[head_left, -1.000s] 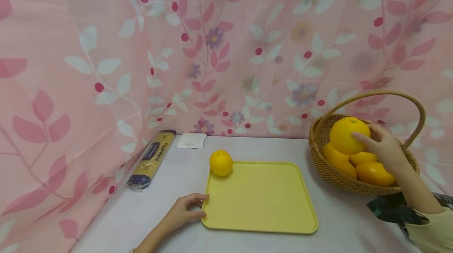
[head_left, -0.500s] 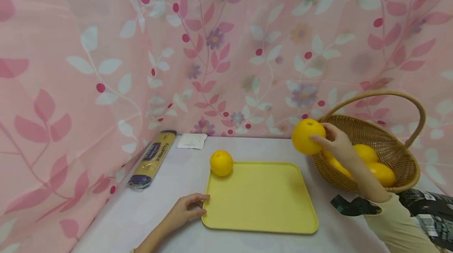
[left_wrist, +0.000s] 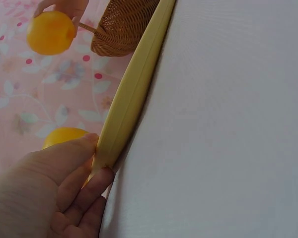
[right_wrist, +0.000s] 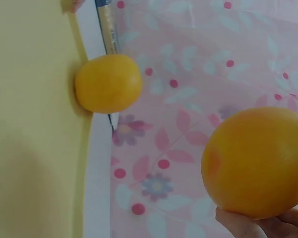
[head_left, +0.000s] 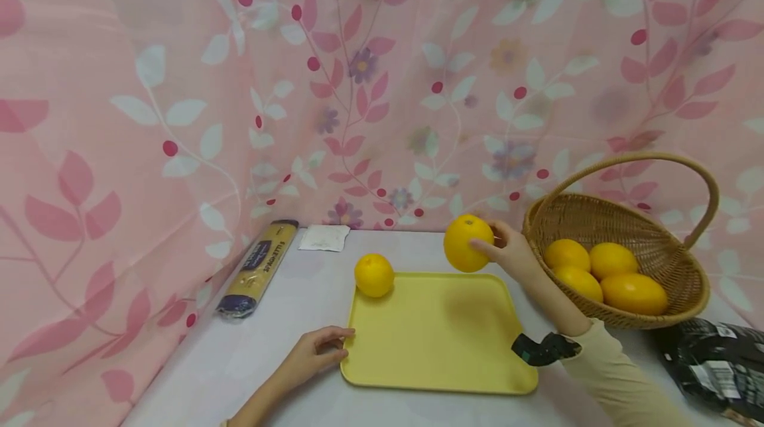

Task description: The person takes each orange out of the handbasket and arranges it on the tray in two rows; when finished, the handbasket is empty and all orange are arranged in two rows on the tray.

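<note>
My right hand [head_left: 510,251] grips an orange [head_left: 468,243] in the air above the far right part of the yellow tray [head_left: 438,334]. In the right wrist view this orange [right_wrist: 258,162] looms large at the right, with fingertips under it. A second orange [head_left: 374,275] rests at the tray's far left corner. On the tray's left edge, my left hand [head_left: 310,355] holds the rim between thumb and fingers, and the left wrist view shows the fingers [left_wrist: 97,186] curled against the rim.
To the right stands a wicker basket [head_left: 650,228] with a tall handle and several yellow-orange fruits [head_left: 634,293]. A spaghetti pack [head_left: 258,268] and a white packet [head_left: 324,238] lie at the back left. A black package [head_left: 716,367] lies at the front right; a floral curtain [head_left: 382,82] hangs behind.
My right hand has carried the orange left, from above the basket's fruits out over the tray. The left hand has stayed at the tray's edge.
</note>
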The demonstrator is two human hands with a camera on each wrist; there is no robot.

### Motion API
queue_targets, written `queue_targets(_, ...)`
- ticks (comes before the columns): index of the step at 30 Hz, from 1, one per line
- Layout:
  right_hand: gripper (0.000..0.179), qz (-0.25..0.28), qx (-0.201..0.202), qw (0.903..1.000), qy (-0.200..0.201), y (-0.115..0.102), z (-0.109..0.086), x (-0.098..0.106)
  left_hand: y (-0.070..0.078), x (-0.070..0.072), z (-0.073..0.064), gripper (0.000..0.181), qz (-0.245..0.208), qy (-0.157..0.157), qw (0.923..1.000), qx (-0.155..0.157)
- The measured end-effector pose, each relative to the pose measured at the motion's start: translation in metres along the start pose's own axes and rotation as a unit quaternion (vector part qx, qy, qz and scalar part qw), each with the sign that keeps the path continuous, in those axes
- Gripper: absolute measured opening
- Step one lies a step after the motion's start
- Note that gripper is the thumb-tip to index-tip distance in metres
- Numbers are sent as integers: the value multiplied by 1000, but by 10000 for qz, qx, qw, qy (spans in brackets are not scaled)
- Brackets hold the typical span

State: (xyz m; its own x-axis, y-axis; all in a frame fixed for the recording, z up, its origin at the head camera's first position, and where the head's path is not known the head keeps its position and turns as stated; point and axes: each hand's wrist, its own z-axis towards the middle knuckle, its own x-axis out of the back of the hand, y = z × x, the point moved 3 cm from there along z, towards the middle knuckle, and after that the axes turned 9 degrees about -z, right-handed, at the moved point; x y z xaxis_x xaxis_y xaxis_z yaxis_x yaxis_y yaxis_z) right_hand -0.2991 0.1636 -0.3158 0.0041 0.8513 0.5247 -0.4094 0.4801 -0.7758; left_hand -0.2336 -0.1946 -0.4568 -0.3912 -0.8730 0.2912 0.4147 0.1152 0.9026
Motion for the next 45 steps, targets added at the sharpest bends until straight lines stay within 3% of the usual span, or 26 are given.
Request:
queue_targets(7, 42, 71, 150, 9999, 28, -2, 9, -11, -3, -1, 1, 39, 20, -31, 9999, 121)
queue_targets(14, 51, 60, -117, 9997, -202, 13, 16, -29, -2, 2, 1, 46, 176, -80, 9996, 198)
queue_targets(22, 60, 72, -287, 9991, -295, 27, 20, -47, -2, 2, 0, 45, -4, -30, 9998, 192)
queue_targets(37, 52, -115, -692, 9971, -282, 51, 23, -81, -5, 2, 1, 46, 0, -117, 9998, 156)
queue_targets(45, 53, -347, -991, 9941, -259, 62, 20, -91, 1, 0, 2, 45, -13, -104, 9995, 281)
